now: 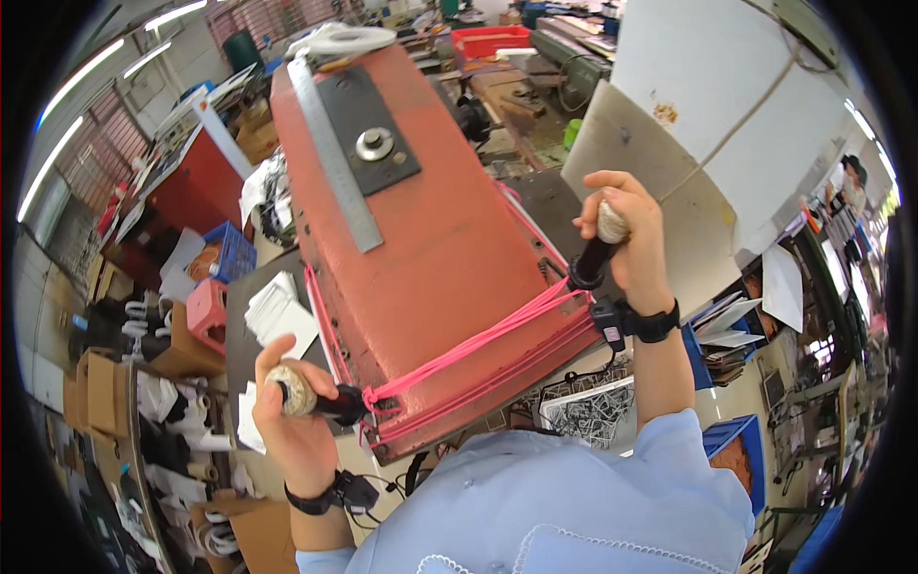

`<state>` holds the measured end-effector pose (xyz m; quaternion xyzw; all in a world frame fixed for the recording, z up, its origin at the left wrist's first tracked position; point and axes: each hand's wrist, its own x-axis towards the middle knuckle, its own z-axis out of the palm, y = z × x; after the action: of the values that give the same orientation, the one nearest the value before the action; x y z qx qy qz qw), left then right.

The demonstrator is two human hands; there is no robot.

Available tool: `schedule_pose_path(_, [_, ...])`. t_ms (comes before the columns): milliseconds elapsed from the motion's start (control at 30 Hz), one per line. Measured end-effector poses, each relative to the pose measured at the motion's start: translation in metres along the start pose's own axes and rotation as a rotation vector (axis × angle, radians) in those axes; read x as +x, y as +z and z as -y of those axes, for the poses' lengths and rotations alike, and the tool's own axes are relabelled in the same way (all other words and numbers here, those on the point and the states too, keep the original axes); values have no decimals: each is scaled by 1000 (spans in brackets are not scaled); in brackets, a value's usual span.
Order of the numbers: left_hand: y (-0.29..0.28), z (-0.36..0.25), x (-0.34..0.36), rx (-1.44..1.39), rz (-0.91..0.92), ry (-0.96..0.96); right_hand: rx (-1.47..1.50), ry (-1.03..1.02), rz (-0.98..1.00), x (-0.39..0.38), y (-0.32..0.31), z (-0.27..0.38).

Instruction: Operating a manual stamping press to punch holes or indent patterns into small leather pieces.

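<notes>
A large red machine housing (449, 210) slopes away in front of me. At its near left corner my left hand (296, 440) is closed round a black handle (339, 402) with a tan wrapped knob (292, 390). On the right side, my right hand (639, 234) grips a second black handle (595, 260), its wrapped knob (612, 222) partly covered by my fingers. Several strands of pink cord (469, 346) stretch between the handles and run along the housing's sides. On top lie a steel ruler (335, 158) and a dark plate (392, 161) with a round metal knob (374, 144).
White sheets (284, 311) lie left of the housing. Many small wire frames (598, 411) fill a white tray near my right forearm. Blue bins (708, 354), a pink stool (206, 314) and cardboard boxes (100, 392) stand around. A pale board (660, 172) leans at right.
</notes>
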<state>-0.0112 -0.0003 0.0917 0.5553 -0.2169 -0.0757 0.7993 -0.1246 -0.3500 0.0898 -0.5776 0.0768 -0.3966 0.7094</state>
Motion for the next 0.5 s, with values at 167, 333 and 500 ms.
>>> schedule_pose_path(167, [-25,10,-2,-37,6,-30,-28,3,53,-13,2,-12])
schedule_pose_path(333, [-31,23,-6,-18,18,-5,-40,2,21,-19,3,-25])
schedule_pose_path(500, [-30,21,-2,-5,24,-3,-47,-53,11,-15,1,-28])
